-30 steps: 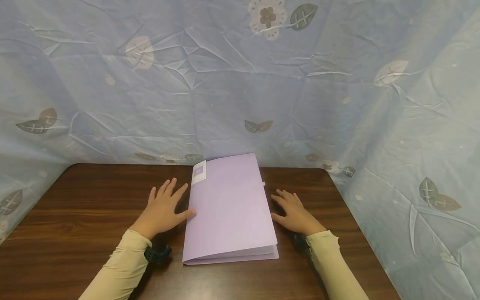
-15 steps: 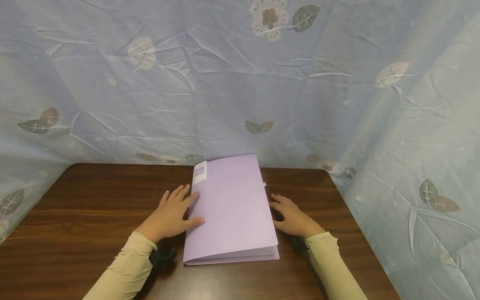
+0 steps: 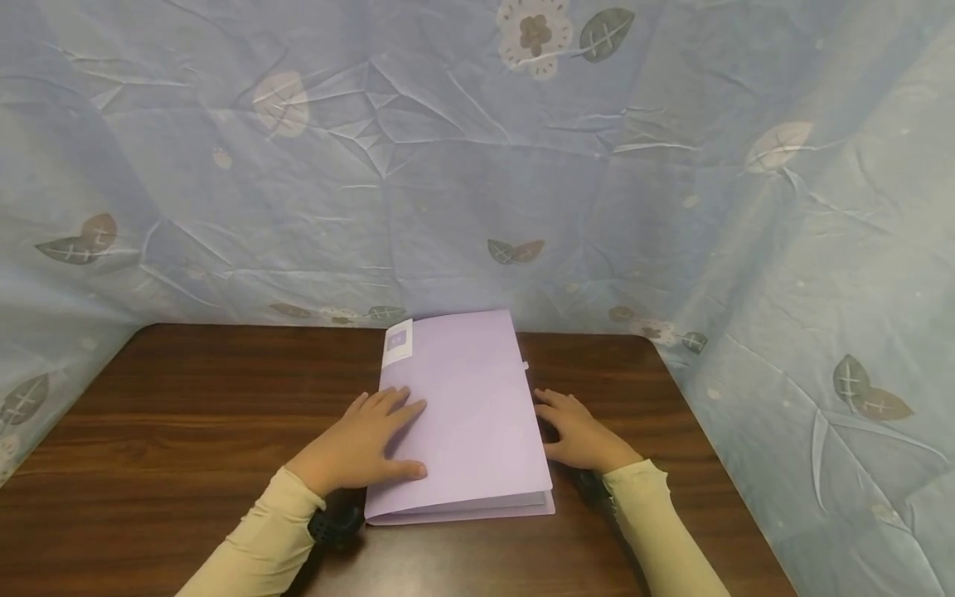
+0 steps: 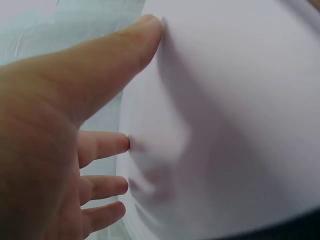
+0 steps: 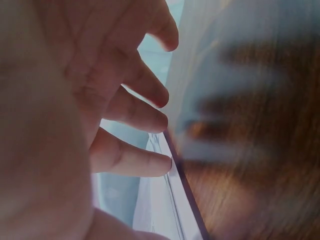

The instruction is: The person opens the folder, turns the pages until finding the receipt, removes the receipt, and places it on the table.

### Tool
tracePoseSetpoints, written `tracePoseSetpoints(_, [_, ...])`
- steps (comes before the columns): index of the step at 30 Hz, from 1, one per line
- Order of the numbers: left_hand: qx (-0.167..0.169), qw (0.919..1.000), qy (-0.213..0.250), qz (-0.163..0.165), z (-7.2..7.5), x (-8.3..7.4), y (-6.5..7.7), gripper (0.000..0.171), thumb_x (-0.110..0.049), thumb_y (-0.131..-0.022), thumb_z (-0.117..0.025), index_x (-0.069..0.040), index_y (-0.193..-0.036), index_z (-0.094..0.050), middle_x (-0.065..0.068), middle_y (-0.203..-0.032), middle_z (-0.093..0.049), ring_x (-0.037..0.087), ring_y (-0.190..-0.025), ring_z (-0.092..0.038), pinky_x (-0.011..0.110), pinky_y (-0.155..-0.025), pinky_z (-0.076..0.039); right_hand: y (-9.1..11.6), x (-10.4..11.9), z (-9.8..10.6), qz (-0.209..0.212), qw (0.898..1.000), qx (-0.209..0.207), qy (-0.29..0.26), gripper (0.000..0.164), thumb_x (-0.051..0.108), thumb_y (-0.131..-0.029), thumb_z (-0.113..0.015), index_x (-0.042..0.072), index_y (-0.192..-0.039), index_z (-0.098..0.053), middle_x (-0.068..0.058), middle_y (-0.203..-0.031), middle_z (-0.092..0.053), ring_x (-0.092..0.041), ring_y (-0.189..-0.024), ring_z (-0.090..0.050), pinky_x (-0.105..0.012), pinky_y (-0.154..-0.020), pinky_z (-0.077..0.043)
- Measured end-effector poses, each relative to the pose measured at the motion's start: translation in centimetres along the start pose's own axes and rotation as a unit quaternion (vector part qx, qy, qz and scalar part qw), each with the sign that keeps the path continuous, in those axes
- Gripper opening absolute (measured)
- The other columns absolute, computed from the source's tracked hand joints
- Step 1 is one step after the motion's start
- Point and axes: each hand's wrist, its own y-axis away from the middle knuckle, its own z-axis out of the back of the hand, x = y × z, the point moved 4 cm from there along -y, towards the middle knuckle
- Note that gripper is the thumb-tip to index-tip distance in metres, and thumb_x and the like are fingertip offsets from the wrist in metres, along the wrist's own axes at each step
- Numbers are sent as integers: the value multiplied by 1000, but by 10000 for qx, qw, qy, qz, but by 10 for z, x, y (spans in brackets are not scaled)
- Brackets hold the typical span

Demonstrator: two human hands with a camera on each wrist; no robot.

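Observation:
A light purple file folder [image 3: 470,398] lies closed on the wooden table, its front cover lifted a little along the near edge. A white label [image 3: 398,342] sits at its upper left corner. My left hand [image 3: 361,444] rests on the left part of the cover with fingers spread; in the left wrist view its thumb [image 4: 130,42] and fingertips are right at the pale cover. My right hand [image 3: 585,433] is beside the folder's right edge, fingers relaxed and holding nothing. In the right wrist view those fingers [image 5: 145,162] reach toward the folder's edge [image 5: 175,200].
The dark brown wooden table [image 3: 186,414] extends on both sides of the folder. A pale blue curtain [image 3: 448,191] with leaf and flower prints hangs behind the table and along its right side. Dark bands [image 3: 336,522] circle the wrists.
My left hand has slid right and nearer, from the folder's left edge onto its cover. My right hand has shifted slightly left toward the folder's edge. The folder stays in place.

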Motion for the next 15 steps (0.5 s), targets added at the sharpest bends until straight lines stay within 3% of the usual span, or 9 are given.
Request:
tracePoseSetpoints(9, [46, 9967, -208, -785, -13, -31, -2, 100, -71, -79, -75, -12, -154, -49, 26, -160, -38, 46, -147, -36, 65, -118, -27, -1, 5, 1, 227, 9997, 21, -113, 68, 34, -91, -78, 2, -147, -56, -23, -160, -41, -43, -151, -32, -64, -122, -19])
tracePoseSetpoints(15, [157, 9942, -433, -976, -23, -55, -7, 102, -65, -74, -83, -15, -156, -47, 22, -162, -38, 44, -149, -35, 63, -119, -28, -1, 5, -1, 147, 9997, 158, -147, 69, 31, -94, -74, 0, -150, -51, -24, -158, -43, -43, -149, -37, -58, -120, -30])
